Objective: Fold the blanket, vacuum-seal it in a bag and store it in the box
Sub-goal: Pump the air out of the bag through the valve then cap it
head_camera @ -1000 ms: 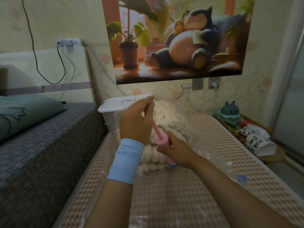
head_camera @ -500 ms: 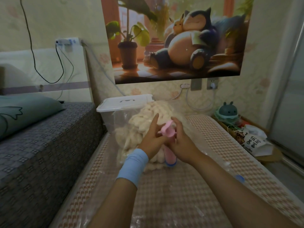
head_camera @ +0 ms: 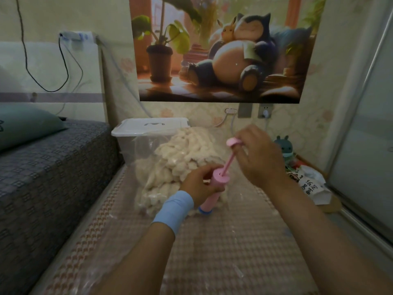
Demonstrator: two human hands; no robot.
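Since half a second earlier, when both hands were bunched on top of the pump (head_camera: 219,185) with its plunger down, the right hand (head_camera: 261,158) had drawn the plunger handle (head_camera: 233,142) up and away. That bared the thin rod (head_camera: 228,161).

Nearest, below both wrists, the clear vacuum bag (head_camera: 119,241) lay spread flat on the woven mat (head_camera: 234,262). The left hand (head_camera: 198,184) had its fingers wrapped round the pink barrel and held it upright. Its blue foot was pressed down on the plastic, probably over the bag's valve, so each stroke would pull air out. Above and right of those fingers, the right hand's fingertips were closed on the handle, likely at the top of a stroke and ready to push back down.

Just beyond the left fingers, the cream blanket (head_camera: 178,158) sat folded inside the bag, still puffy, so sealing looked unfinished. Farther back, behind the blanket, stood the box (head_camera: 127,147) with its white lid (head_camera: 148,126) on.
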